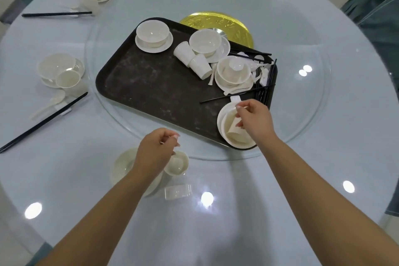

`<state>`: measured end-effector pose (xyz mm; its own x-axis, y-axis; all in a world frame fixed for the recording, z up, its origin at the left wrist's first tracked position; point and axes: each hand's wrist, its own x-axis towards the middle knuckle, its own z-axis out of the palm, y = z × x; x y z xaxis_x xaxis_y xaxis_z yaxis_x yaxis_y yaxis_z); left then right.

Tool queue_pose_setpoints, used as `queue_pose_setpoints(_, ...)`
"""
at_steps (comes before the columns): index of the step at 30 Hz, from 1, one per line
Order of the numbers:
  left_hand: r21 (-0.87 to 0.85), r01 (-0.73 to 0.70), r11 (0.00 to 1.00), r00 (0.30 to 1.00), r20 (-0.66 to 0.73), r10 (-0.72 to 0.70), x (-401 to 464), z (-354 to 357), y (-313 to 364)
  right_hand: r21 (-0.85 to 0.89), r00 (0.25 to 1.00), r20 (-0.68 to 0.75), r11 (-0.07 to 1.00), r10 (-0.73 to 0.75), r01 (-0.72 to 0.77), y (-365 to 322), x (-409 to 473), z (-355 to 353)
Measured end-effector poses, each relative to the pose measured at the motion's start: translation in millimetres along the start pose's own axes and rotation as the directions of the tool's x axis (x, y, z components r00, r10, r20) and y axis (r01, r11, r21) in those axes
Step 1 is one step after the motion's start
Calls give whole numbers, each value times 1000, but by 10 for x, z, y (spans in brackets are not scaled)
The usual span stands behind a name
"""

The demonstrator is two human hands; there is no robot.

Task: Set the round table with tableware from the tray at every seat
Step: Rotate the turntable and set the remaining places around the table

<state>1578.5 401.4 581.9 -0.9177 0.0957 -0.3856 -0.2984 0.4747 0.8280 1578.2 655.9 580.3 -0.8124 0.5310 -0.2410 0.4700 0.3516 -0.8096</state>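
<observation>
The tray point(151, 84) is dark brown, scuffed and rectangular with rounded corners, and it lies on a glass turntable point(302, 114) in the middle of the round table point(216, 222). Its far half holds white bowls on saucers point(154, 36), two paper cups point(193, 60) lying on their sides, white spoons and loose black chopsticks point(233, 96).

The right hand point(254, 121) hangs over the tray's near right corner, its fingers curled and its fingertips point(238, 107) touching or just above a white bowl point(226, 131) set on a plate, with a tilted cup inside it; whether they grip anything cannot be told. Just beyond those fingertips sits a small white chopstick rest point(235, 98).

The left hand point(155, 151) is over the table's near edge, fingers curled together as if pinching something small and white, too blurred to name. Right below its fingers stands a small white cup point(177, 163), beside a plate point(123, 166) half hidden by the wrist. Nearer the person than that cup lies a clear rectangular rest point(178, 191).

Left of the left hand, well apart, two seats are laid with bowls, cups and chopsticks point(43, 122). The tabletop is pale blue and glossy with lamp reflections. A gold disc point(216, 21) shows beyond the tray, and grey-blue chairs point(377, 13) ring the table.
</observation>
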Motion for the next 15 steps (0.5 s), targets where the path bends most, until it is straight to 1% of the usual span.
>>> queue_pose_setpoints(3, -20, -8, 1000, 1000, 13, 8, 187, 13, 108, -235, 997, 39, 969, -73, 80, -59, 265, 25)
queue_pose_setpoints(5, -29, -1, 1000, 1000, 21, 1, 278, 26, 135, -407, 989, 86, 902, -119, 143, -75, 449, 57)
queue_pose_setpoints(8, -40, 20, 999, 999, 47, -18, 381, 58, 124, -603, 978, 147, 771, -146, 205, -71, 730, 116)
queue_pose_setpoints(10, -29, 26, 999, 998, 61, -24, 437, 79, 103, -694, 975, 179, 685, -134, 222, -64, 888, 146)
queue_pose_setpoints(13, -32, 32, 999, 998, 54, -31, 525, 91, 63, -781, 965, 241, 570, -100, 254, -55, 1046, 192)
queue_pose_setpoints(15, -29, 44, 999, 998, 54, -42, 577, 96, 34, -824, 956, 274, 487, -105, 289, -46, 1130, 218)
